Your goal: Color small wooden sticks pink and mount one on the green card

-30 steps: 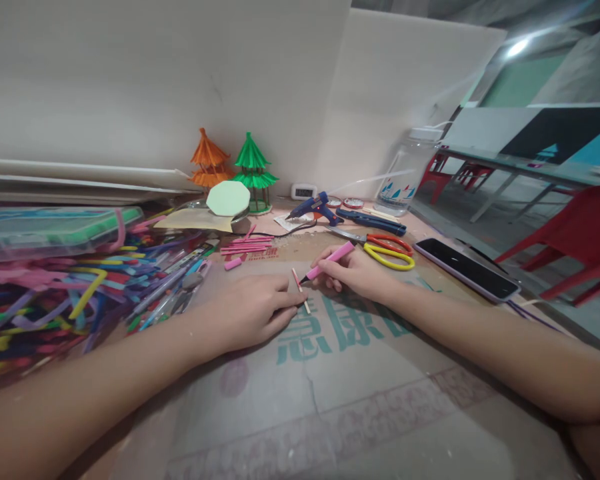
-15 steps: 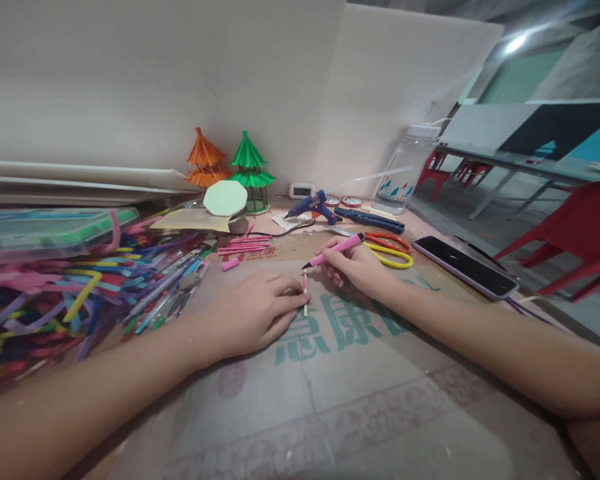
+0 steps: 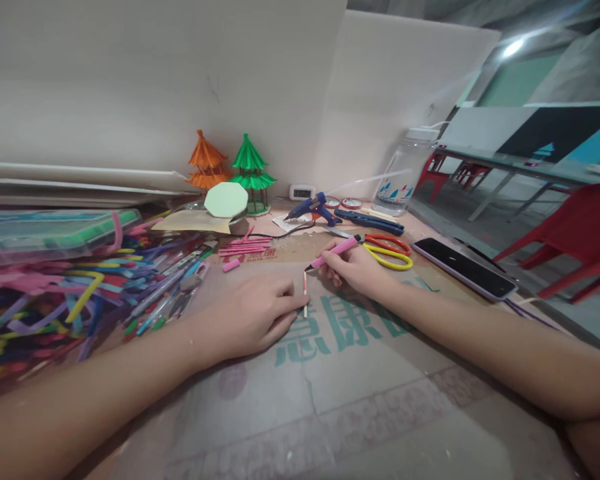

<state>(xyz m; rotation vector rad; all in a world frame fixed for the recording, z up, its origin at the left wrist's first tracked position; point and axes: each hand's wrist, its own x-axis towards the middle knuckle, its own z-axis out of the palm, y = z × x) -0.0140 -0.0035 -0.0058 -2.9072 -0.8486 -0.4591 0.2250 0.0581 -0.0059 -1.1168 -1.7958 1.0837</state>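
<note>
My left hand [image 3: 253,310] lies low on the plastic-covered board, one outstretched finger holding down a thin wooden stick [image 3: 305,307]. The stick's far part is coloured pink, while its near end is bare wood. My right hand [image 3: 350,267] is closed around a pink marker [image 3: 341,247], whose dark tip meets or nearly meets the far end of the stick. The marker's pink cap [image 3: 231,265] lies beyond my left hand. Behind it is a small pile of pink sticks [image 3: 245,248].
Pipe cleaners [image 3: 40,300] and pens [image 3: 165,287] crowd the left. Behind stand orange [image 3: 207,160] and green [image 3: 250,160] pagoda models, a pale octagonal piece [image 3: 226,200] and a blue glue gun [image 3: 307,208]. Scissors [image 3: 390,257], a phone [image 3: 463,267] and a bottle [image 3: 397,173] are at right.
One finger of my left hand has drawn back from the stick, leaving another on it. The marker tip has shifted very slightly right, still at the stick's far end.
</note>
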